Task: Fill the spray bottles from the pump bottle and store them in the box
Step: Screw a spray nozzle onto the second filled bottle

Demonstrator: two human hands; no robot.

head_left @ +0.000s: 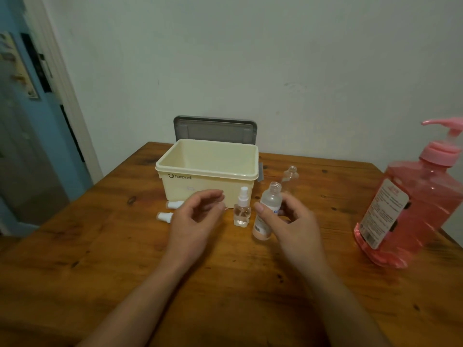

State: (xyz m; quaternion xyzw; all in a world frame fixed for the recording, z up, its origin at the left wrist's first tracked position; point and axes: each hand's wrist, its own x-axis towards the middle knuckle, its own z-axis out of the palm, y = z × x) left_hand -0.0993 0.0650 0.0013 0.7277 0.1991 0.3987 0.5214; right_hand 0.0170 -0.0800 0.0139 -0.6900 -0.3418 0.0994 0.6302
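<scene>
We see a cream box [205, 171] standing open-topped at the back of the wooden desk [125, 259], its inside showing only its own pale walls, and its grey lid [215, 128] propped upright behind it against the wall. At the right side of the desk stands the big pump bottle [411, 204], pink-capped and filled almost to the shoulder with pink liquid. Just in front of the box a small spray bottle [242, 209] stands upright with its white sprayer on and pinkish liquid inside. Right of the box, further back, a clear bottle [290, 174] stands uncapped; we cannot tell whether it holds any liquid. Two white spray caps [165, 216] lie on their sides near the box's left front corner. Our right hand [288, 221] holds a labelled clear bottle [266, 211] with an open neck, thumb across the front and fingers curled behind; it leans slightly and has a little pinkish liquid at its bottom. Our left hand [198, 216] hovers in front of the box, fingers loosely curled and apart from the thumb, gripping nothing we can make out
</scene>
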